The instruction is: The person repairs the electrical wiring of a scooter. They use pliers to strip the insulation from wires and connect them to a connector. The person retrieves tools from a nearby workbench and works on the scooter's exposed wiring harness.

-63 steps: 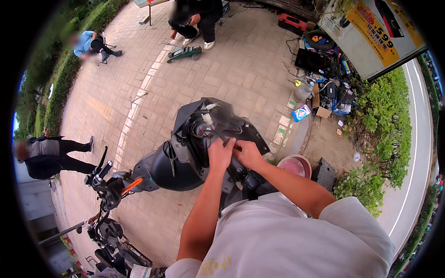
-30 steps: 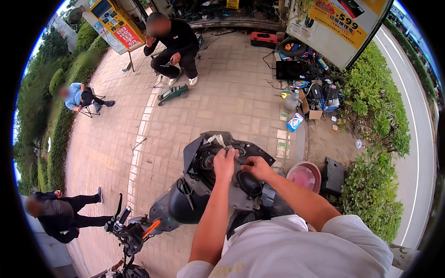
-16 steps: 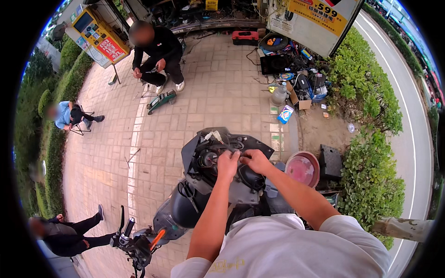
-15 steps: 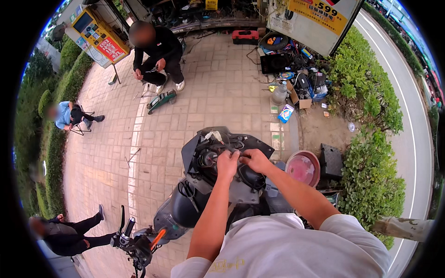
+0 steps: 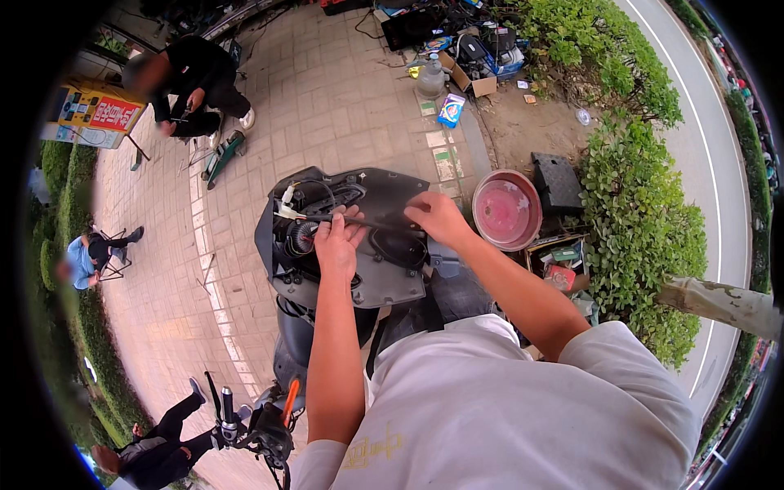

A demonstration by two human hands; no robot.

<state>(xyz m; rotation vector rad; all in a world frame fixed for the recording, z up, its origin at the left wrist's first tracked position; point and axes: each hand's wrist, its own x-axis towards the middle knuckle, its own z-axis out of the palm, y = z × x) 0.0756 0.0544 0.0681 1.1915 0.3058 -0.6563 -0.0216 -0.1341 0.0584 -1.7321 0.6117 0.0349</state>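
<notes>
In front of me is the dark plastic front panel (image 5: 384,282) of a scooter, its inner side facing up, with wiring and a white connector (image 5: 287,201) at its left. A dark thin strip (image 5: 380,224), tape or cable I cannot tell, runs sideways between my hands. My left hand (image 5: 336,245), palm up, has its fingers curled on the strip's left part beside the wires. At the strip's right end, over the panel's right side, my right hand (image 5: 437,219) pinches it. A round black part (image 5: 398,247) sits in the panel below the strip.
A reddish basin (image 5: 506,211) and a black box (image 5: 558,183) stand to the right by the bushes (image 5: 641,220). Scooter handlebars (image 5: 245,425) are at lower left. One person (image 5: 192,90) squats near a green floor jack (image 5: 224,160); another person sits, a third is at lower left.
My hands, close together before, are now apart, the right one farther right with the dark strip stretched between them. The view has turned, so the panel appears farther left and higher.
</notes>
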